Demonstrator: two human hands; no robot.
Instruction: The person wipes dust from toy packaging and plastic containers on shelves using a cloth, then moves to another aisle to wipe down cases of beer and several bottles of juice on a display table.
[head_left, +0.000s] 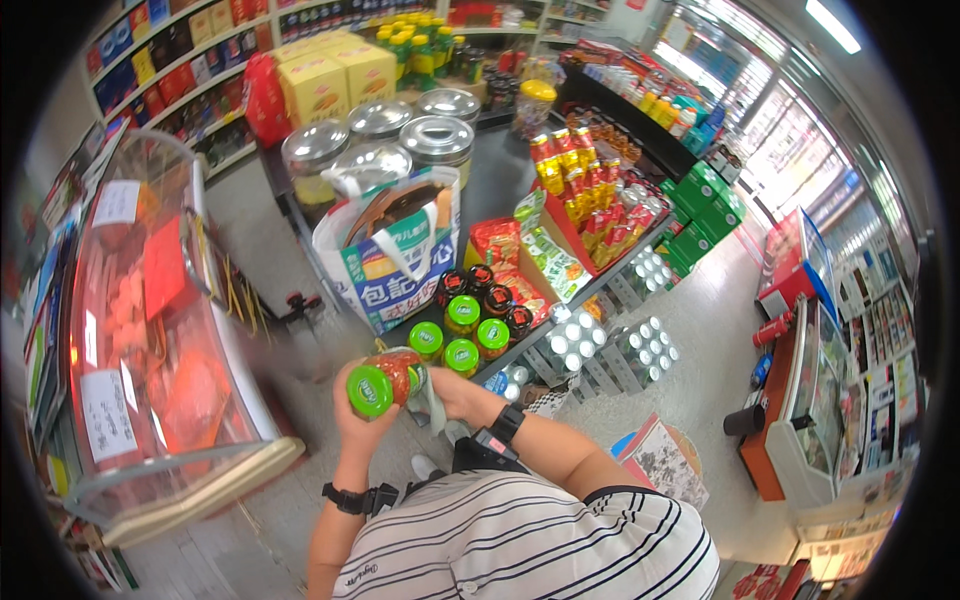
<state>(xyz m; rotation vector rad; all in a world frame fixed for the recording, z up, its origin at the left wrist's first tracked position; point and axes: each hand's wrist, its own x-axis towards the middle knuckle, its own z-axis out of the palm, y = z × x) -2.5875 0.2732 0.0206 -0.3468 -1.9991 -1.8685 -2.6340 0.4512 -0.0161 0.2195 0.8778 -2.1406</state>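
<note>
My left hand (354, 420) is wrapped around a glass jar (395, 373) of red contents with a green lid, tilted so that the lid faces up toward me. At the jar's other end, my right hand (448, 391) holds a pale cloth (429, 405) against it. Just beyond my hands, at the corner of a dark display table, stand several green-lidded jars (461, 315). Dark-lidded jars (497, 298) stand right behind these. A printed shopping bag (390, 262) is upright to their left, with something brown inside.
A glass-fronted chilled case (172, 322) is close on the left. Metal-lidded canisters (439, 139) and red and yellow snack packs (577, 180) share the table (491, 165). Packs of cans (574, 334) stand low beside its right edge. Printed sheets (660, 465) lie at lower right.
</note>
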